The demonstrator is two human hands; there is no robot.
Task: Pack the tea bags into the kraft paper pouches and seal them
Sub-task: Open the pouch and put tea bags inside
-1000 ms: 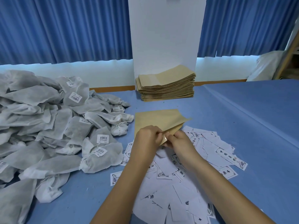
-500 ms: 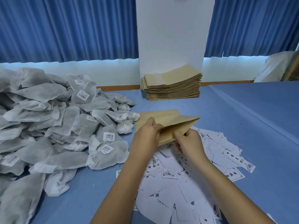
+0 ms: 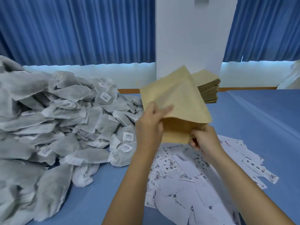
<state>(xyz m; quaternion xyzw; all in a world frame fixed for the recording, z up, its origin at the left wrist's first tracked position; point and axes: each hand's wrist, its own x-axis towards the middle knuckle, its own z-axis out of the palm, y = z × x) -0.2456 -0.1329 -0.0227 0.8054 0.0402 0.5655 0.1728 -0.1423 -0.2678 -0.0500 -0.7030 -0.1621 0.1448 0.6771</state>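
Observation:
A kraft paper pouch (image 3: 177, 98) is held up above the table, its mouth facing me and pulled open. My left hand (image 3: 150, 125) grips the upper wall of the mouth, thumb on the outside. My right hand (image 3: 204, 140) pinches the lower wall at the right corner. A large heap of grey-white tea bags (image 3: 56, 125) with barcode tags lies on the left of the table, to the left of my left hand. The inside of the pouch shows nothing in it.
A stack of kraft pouches (image 3: 208, 90) sits at the back, partly hidden by the held pouch, against a white pillar (image 3: 188, 38). Several printed white labels (image 3: 191, 179) are strewn under my forearms. Blue table cloth (image 3: 259, 120) stretches to the right.
The pouch has been lifted from low over the labels and tilted up. Both hands have spread its mouth wider apart.

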